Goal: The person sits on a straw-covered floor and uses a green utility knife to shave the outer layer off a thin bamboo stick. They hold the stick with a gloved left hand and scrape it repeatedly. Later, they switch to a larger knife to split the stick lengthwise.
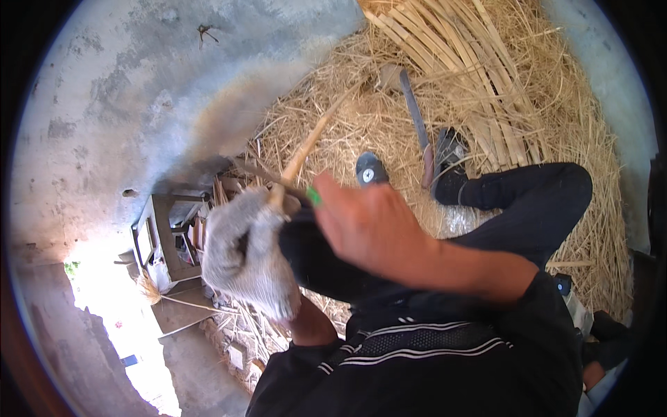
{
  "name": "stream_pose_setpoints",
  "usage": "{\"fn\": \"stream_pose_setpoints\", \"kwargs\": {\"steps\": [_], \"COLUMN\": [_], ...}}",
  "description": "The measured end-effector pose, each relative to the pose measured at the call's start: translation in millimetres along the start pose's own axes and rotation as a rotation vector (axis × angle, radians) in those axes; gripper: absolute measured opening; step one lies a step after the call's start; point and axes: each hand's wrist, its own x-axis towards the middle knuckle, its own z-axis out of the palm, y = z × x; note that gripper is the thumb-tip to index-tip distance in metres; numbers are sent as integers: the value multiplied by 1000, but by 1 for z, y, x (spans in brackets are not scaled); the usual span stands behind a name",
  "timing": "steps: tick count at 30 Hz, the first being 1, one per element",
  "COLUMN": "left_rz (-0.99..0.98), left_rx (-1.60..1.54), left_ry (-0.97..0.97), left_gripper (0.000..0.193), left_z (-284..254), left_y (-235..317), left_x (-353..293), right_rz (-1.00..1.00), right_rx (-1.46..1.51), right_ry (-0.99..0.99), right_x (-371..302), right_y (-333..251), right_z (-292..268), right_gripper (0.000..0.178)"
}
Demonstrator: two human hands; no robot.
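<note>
My left hand (240,247), in a grey knitted glove, is closed round the near end of a pale bamboo strip (316,142). The strip slants away to the upper right over the shavings. My right hand (375,229) is bare, slightly smeared by motion and closed in a fist on a knife (314,195). Green shows at the knife's handle beside the thumb. Its dark, narrow blade points left and crosses the strip close to the glove. Whether the edge touches the strip I cannot tell. The glove is just above my bent left knee.
Straw-like shavings (333,167) cover the floor. A long-bladed machete (413,111) lies by my right shoe (451,160). Long split strips (479,76) are heaped at the far right. A concrete wall (160,90), a wooden cabinet (163,222) and a broom (148,288) stand left.
</note>
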Motion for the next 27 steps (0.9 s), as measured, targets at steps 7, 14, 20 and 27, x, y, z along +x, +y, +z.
{"fn": "stream_pose_setpoints", "kwargs": {"steps": [7,14,20,27], "left_rz": [-67,-87,-96,-44], "left_rx": [19,40,-1,-55], "left_ry": [45,62,46,11], "left_gripper": [14,16,15,9], "left_z": [-4,-1,-8,7], "left_y": [-4,1,-6,5], "left_x": [0,3,-3,6], "right_rz": [57,103,155,199], "right_rx": [-140,-308,-322,-353], "right_ry": [-15,-70,-225,-61], "right_x": [5,19,14,27], "right_y": [7,31,2,104], "right_z": [6,4,-1,12], "right_gripper": [17,12,10,27]}}
